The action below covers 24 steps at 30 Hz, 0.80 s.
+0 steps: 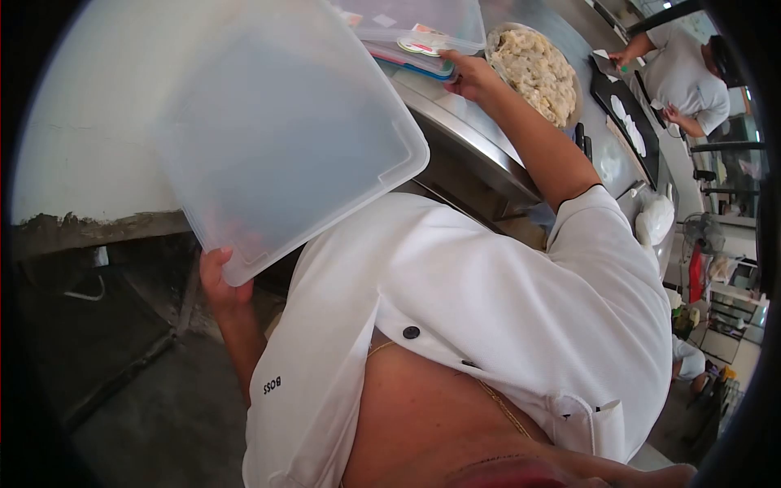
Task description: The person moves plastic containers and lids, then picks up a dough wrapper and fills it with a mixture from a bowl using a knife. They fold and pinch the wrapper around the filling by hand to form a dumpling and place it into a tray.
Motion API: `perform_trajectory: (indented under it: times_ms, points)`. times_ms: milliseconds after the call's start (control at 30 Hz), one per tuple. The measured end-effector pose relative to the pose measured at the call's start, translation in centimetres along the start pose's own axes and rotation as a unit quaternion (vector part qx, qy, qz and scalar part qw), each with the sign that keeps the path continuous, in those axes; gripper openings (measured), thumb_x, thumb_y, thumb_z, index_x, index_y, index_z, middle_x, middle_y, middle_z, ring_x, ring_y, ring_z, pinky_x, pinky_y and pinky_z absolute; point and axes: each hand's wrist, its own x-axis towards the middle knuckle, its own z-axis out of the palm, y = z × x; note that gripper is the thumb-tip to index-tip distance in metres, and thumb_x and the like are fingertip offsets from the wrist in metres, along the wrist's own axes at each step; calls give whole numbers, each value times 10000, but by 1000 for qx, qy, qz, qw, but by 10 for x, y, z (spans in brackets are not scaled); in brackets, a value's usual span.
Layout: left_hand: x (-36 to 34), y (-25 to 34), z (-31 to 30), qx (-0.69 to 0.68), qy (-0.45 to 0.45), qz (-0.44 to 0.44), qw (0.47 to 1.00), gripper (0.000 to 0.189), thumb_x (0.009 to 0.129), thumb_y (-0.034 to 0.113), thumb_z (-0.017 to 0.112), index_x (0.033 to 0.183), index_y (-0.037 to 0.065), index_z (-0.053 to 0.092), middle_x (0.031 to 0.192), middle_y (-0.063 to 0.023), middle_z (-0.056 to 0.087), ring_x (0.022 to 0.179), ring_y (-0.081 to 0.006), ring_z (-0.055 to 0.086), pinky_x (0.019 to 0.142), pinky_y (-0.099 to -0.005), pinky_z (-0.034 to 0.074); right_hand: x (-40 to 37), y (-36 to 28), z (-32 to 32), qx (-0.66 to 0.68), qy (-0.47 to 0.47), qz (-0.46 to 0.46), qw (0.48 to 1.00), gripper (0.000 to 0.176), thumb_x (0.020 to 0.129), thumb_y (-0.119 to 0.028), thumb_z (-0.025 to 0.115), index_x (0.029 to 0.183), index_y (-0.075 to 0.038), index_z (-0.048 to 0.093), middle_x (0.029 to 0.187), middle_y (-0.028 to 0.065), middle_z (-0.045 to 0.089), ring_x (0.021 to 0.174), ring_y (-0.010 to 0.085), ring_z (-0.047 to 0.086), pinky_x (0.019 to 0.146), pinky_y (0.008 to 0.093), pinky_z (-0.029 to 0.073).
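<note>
My left hand (221, 281) is closed round the lower corner of a large translucent plastic lid (293, 138), which is tilted up in front of me. The lid's raised rim faces my chest. My right hand (470, 75) reaches to the steel counter, its fingers bent at the corner of some stacked plastic lids (415, 63) with blue and red edges. Above this stack lies a clear plastic container (443, 20) with a printed label. Beside my right hand stands a round bowl (533, 73) heaped with pale, chunky food.
The steel counter (504, 134) runs along my right, with dark knife handles (582, 140) and a black tray (626, 122) on it. Across it a co-worker (691, 77) in white holds a broad blade. A pale wall (98, 122) is at left. Farther off are a fan (703, 233) and another person.
</note>
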Motion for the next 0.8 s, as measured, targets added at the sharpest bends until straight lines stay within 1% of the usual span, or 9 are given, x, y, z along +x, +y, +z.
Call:
perform_trajectory:
  times_ms: [67,200,300,367,467,567,700,767,800]
  points:
    - [0,-1,-1,0,10,4,1000,582,760,89,532,1299,-102,424,1191,-201,560,1112,-323,572,967,-439,468,1,-2,-2,77,-63,9,995,344,822,-284,760,1034,-61,605,900,77,621,754,199,606,601,321,515]
    - [1,0,0,-3,16,4,1000,597,757,93,530,1308,-103,410,1196,-204,554,1109,-328,572,969,-440,466,6,4,-6,88,-86,-11,992,346,819,-253,754,1056,-59,594,905,70,629,739,188,601,578,309,497]
    - [1,1,0,-2,12,13,1000,602,758,91,523,1316,-100,405,1201,-208,553,1107,-332,577,971,-447,468,11,0,-6,122,-105,-31,986,334,831,-183,723,1074,-16,568,950,92,626,763,218,612,629,336,528]
    - [2,2,2,-5,0,17,1000,603,758,94,523,1317,-99,406,1201,-210,556,1103,-333,581,966,-450,473,9,-7,-1,216,-68,-79,971,325,855,-120,671,1104,43,540,1022,128,617,820,263,629,708,394,550]
    - [2,4,10,-8,-10,20,1000,603,759,100,523,1317,-97,408,1196,-212,563,1096,-332,588,953,-454,484,19,-12,-10,263,-73,-122,954,314,870,-74,636,1123,80,531,1080,166,600,866,297,638,763,437,553]
    - [1,6,19,-10,-5,21,1000,601,760,106,527,1315,-93,412,1188,-210,569,1093,-328,591,944,-456,491,23,-29,-26,219,-40,-114,968,368,842,-62,632,1155,89,513,1059,202,634,935,324,652,860,449,556]
    - [4,10,18,-2,-22,23,999,595,766,112,535,1316,-82,420,1184,-204,573,1098,-323,589,961,-455,481,-18,-68,-33,192,-23,-133,972,362,842,-56,624,1144,107,509,1042,213,631,904,335,655,850,454,558]
    - [7,9,18,-5,-24,29,999,593,766,114,538,1314,-81,424,1184,-202,572,1100,-323,588,965,-453,480,-29,-80,-41,168,16,-126,978,319,833,-64,648,1074,111,534,969,169,612,833,300,640,735,433,562]
    - [8,9,18,-8,-26,33,999,590,766,116,541,1312,-80,427,1184,-201,572,1102,-322,586,969,-452,479,-35,-83,-45,168,22,-124,978,330,822,-67,644,1076,110,529,978,181,615,839,309,643,768,455,564]
